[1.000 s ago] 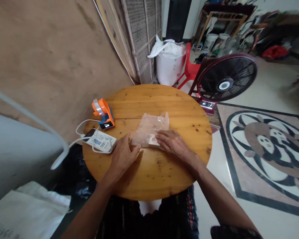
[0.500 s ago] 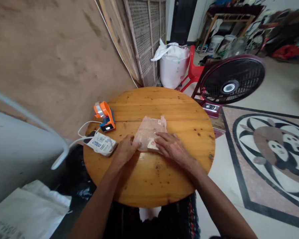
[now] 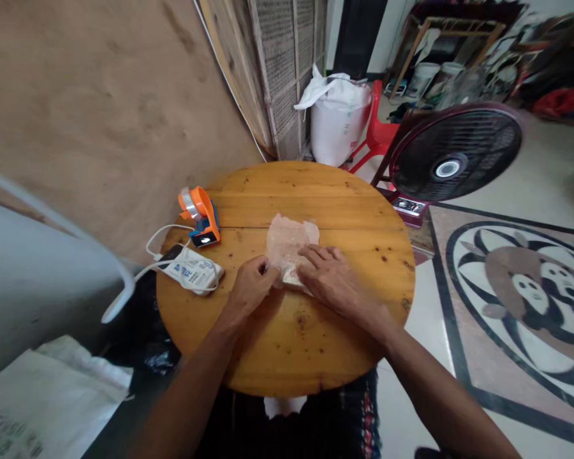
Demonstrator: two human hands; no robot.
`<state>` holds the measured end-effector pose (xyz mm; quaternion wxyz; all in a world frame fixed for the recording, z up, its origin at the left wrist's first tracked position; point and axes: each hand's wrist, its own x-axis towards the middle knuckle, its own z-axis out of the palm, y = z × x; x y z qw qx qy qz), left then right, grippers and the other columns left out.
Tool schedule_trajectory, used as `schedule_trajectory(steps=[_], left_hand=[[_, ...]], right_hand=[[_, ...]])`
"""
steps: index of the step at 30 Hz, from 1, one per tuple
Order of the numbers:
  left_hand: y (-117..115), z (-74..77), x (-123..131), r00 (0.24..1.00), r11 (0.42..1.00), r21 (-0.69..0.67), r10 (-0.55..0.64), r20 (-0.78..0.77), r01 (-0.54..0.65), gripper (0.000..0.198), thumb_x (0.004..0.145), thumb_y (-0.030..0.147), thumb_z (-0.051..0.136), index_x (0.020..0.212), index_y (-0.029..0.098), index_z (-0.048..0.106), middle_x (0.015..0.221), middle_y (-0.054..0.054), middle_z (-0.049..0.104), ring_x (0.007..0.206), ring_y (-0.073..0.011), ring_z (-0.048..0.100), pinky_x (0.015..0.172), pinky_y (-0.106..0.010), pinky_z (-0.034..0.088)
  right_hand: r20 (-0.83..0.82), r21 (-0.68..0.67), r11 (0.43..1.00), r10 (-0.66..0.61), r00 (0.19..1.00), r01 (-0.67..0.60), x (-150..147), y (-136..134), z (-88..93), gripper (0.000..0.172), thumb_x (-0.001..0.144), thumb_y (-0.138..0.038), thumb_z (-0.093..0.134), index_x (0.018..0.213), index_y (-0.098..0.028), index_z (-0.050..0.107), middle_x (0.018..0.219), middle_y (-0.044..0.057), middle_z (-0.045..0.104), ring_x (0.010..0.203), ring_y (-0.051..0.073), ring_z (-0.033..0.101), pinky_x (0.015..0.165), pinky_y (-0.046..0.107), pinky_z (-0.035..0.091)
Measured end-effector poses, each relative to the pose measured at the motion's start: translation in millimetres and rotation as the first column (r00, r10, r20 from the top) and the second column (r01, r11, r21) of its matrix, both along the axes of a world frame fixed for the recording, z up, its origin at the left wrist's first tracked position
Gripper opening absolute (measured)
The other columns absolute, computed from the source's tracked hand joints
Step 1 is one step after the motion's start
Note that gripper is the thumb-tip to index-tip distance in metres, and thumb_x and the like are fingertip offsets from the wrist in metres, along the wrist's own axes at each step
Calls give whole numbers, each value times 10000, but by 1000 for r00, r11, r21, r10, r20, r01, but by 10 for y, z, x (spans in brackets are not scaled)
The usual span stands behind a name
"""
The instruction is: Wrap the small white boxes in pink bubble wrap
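Note:
On the round wooden table [image 3: 301, 322] lies a sheet of pinkish, see-through bubble wrap [image 3: 289, 233] around a small pale flat box [image 3: 291, 276]. My left hand [image 3: 249, 287] pinches the wrap's left edge between thumb and forefinger, beside the box. Pressed down on the right part of the wrap and box is my right hand [image 3: 329, 274], its fingers stretched out. That hand hides the box's right side, and what is inside the box does not show.
An orange and blue tape dispenser [image 3: 203, 217] stands at the table's left, near a white power bank [image 3: 191, 269] with a white cable. Beyond the right edge is a dark red fan [image 3: 454, 159]. A white sack [image 3: 337, 121] and a red chair [image 3: 380, 131] stand behind.
My left hand has drawn the wrap's left edge inward against the box, so the wrap there is narrower. My right hand stays on the box. The view has shifted slightly.

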<state>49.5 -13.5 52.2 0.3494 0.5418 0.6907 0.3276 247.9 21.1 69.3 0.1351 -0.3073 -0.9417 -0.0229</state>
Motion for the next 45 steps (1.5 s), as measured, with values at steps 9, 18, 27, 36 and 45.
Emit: schedule_trajectory(steps=[9,18,27,36,45], left_hand=[[56,-62,104,990,996,57,56,126,-64,193,756,360,598,735,171,563,648,36,553,596,-118,495,557,-221,377],[29,39,311,939,986,144,-31,-343,86,86,797,185,518,718,186,551,649,19,550,600,-125,467,596,-256,317],[49,242,225,922,953,47,-275,-272,298,142,791,145,493,754,165,628,712,-12,606,645,-133,499,623,-259,358],[73,220,52,823,844,81,-489,-289,530,170,797,92,466,763,176,610,754,-3,571,709,-139,534,645,-257,405],[115,-44,-88,814,761,307,-478,-330,571,252,868,212,566,1098,204,672,1404,-114,499,1284,-240,492,1065,-404,430]], right_hand=[[-3,-53,998,-29,1000,29,-7,0,14,163,946,-216,526,922,-178,682,1309,130,585,1287,301,462,981,442,365],[-49,-65,998,-17,999,14,4,32,25,140,923,-219,568,943,-182,701,1248,124,612,1250,295,481,959,421,368],[-87,-97,995,-40,995,32,10,33,8,153,920,-234,574,974,-204,714,1219,119,623,1226,294,498,948,417,372],[-90,-115,993,-44,995,33,32,16,36,157,920,-237,571,984,-217,714,1226,117,608,1200,283,511,930,406,387],[-161,-104,992,-86,983,70,74,1,-51,224,935,-308,559,1087,-267,718,1263,109,584,1233,287,481,956,427,386]])
